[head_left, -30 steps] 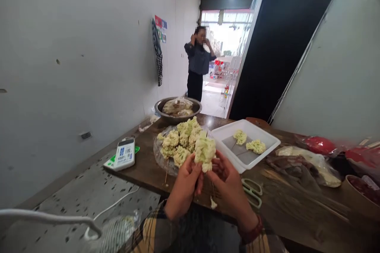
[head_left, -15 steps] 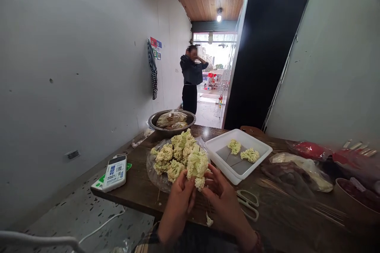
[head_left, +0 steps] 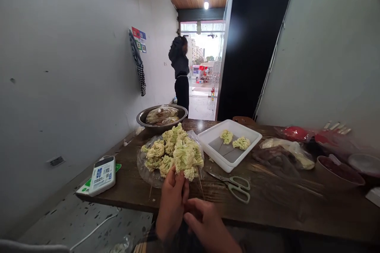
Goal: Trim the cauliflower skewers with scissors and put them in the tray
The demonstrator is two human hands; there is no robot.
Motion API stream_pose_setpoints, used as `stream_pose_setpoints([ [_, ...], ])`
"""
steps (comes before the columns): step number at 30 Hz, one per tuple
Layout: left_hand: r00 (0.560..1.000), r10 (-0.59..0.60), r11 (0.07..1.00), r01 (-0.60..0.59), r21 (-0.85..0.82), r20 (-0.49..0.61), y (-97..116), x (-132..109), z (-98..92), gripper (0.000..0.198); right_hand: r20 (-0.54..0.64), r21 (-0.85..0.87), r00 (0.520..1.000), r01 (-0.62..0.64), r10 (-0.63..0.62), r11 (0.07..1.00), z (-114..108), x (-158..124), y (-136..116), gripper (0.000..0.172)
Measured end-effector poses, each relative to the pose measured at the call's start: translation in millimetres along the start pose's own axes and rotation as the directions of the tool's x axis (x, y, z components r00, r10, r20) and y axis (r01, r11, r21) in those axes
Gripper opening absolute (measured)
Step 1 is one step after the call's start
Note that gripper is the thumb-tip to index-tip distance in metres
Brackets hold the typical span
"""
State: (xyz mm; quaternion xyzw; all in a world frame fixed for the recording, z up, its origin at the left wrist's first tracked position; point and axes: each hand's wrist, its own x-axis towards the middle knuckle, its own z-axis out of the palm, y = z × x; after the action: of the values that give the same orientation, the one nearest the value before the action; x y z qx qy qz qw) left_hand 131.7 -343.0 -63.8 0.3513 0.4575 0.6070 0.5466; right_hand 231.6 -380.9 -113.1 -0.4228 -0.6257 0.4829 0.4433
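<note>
My left hand (head_left: 173,201) is closed on the lower end of a cauliflower floret (head_left: 183,156), which stands upright in front of the pile. Lower down and to the right, my right hand (head_left: 206,219) is by the left wrist with its fingers curled; anything between them is hidden. More cauliflower florets (head_left: 156,150) lie heaped on a clear plastic bag (head_left: 142,172), with thin skewers poking out. Two skewered florets rest in a white tray (head_left: 230,166). Scissors (head_left: 234,185) with pale green handles lie right of my hands.
A metal basin (head_left: 141,120) with bagged food stands behind the pile. At the table's left corner is a white payment box (head_left: 102,176). Loose skewers (head_left: 293,180), plastic bags (head_left: 285,156) and a bowl (head_left: 338,172) occupy the right. A person (head_left: 179,67) stands by the doorway.
My right hand has left the floret and dropped toward me, its fingers curling. My left hand keeps its hold. The view has shifted, and the person at the back has turned sideways.
</note>
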Motion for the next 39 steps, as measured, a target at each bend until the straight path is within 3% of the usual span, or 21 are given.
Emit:
stream_pose_setpoints([
  [3, 1.0, -0.005, 1.0, 0.005, 0.005, -0.013, -3.6, -2.8, 4.3, 0.041, -0.038, 0.062, 0.998, -0.048, 0.05, 0.997, 0.7, -3.1, 1.5, 0.012],
  [12, 0.988, -0.053, 0.998, 0.058, -0.031, 0.146, -17.4, -7.4, 16.0, 0.037, -0.106, 0.123, 0.989, -0.094, 0.107, 0.988, -16.1, -5.1, 6.5, 0.004],
  [18, 0.978, -0.097, 0.994, 0.104, -0.026, 0.185, -24.6, -2.2, 27.2, 0.073, -0.147, 0.016, 0.988, -0.038, 0.04, 0.999, -39.7, -3.6, -4.4, 0.012],
  [23, 0.939, -0.102, 0.993, 0.076, 0.092, 0.327, -31.3, 7.1, 17.0, 0.088, -0.172, 0.014, 0.975, -0.143, 0.144, 0.99, -75.7, -4.1, -17.3, 0.019],
  [27, 0.955, 0.003, 0.978, -0.064, 0.198, 0.297, -42.9, 17.4, -3.8, 0.071, -0.264, -0.041, 0.951, -0.177, 0.161, 0.983, -109.3, -7.3, -22.5, 0.031],
  [30, 0.954, 0.031, 0.968, -0.103, 0.228, 0.297, -47.2, 21.5, -12.7, 0.054, -0.333, -0.065, 0.931, -0.183, 0.152, 0.981, -121.1, -8.9, -16.5, 0.037],
  [34, 0.927, 0.019, 0.931, -0.153, 0.332, 0.374, -38.3, 19.4, -6.5, 0.042, -0.367, -0.039, 0.921, -0.155, 0.13, 0.987, -114.9, -1.8, -5.7, 0.039],
  [39, 0.904, 0.075, 0.847, -0.28, 0.451, 0.42, -5.8, 15.8, 13.2, 0.037, -0.368, -0.056, 0.929, -0.073, 0.048, 0.996, -119.1, 19.8, -8.2, 0.036],
])
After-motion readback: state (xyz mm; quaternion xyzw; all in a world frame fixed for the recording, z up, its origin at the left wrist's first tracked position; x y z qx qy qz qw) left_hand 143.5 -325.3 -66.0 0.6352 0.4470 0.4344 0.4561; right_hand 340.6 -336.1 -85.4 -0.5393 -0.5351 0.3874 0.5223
